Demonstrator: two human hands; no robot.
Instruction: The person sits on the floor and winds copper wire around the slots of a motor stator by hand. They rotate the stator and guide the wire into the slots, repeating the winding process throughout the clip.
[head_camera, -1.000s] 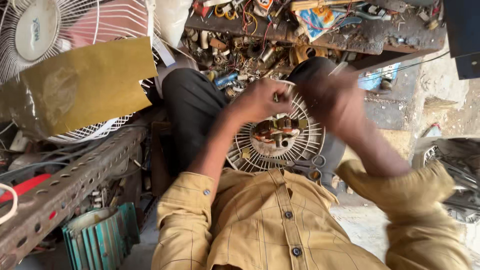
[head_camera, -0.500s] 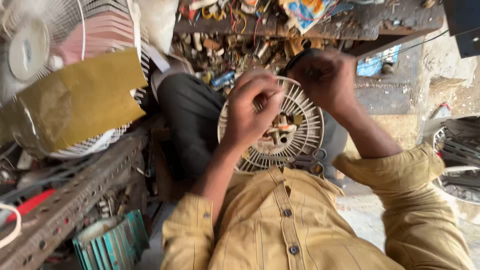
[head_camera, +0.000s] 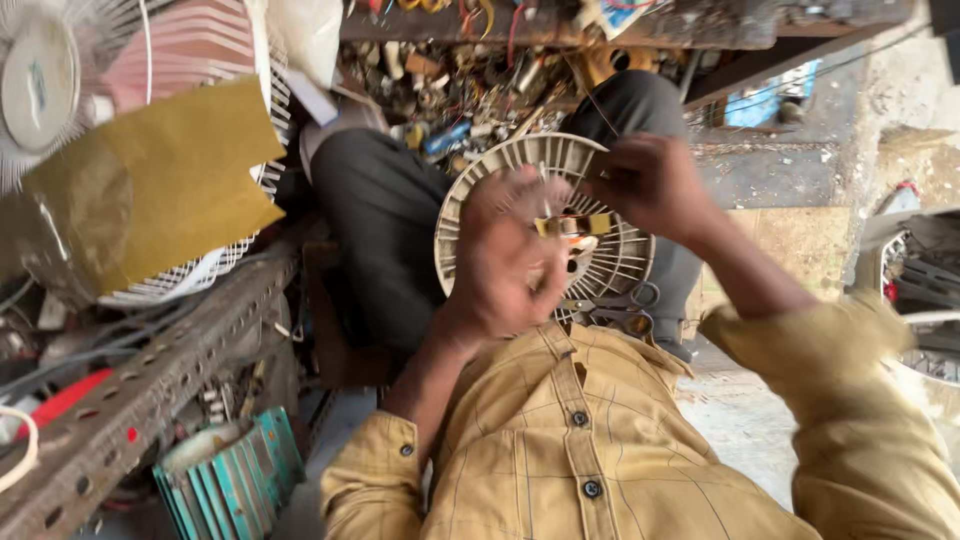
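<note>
A round cream slotted fan housing (head_camera: 600, 262) lies on my lap, over my dark trousers (head_camera: 385, 225). My left hand (head_camera: 500, 265) is curled over its middle and grips it; the hand is blurred. My right hand (head_camera: 650, 185) sits at the housing's upper right rim and pinches one end of a short yellow strip (head_camera: 578, 224). The strip stretches between the two hands above the motor's orange centre. A pair of scissors (head_camera: 628, 298) lies on my lap just under the housing. My mustard checked shirt (head_camera: 580, 450) fills the bottom of the view.
A white wire fan guard with a mustard cloth (head_camera: 170, 180) over it stands at the left. A perforated metal rail (head_camera: 130, 400) runs below it, beside a teal finned part (head_camera: 235, 475). A cluttered shelf of wires and parts (head_camera: 480, 70) lies ahead. Another grille (head_camera: 925, 290) is at the right.
Both hands have come lower over the housing's middle. The yellow strip now shows stretched between them. The view has shifted slightly.
</note>
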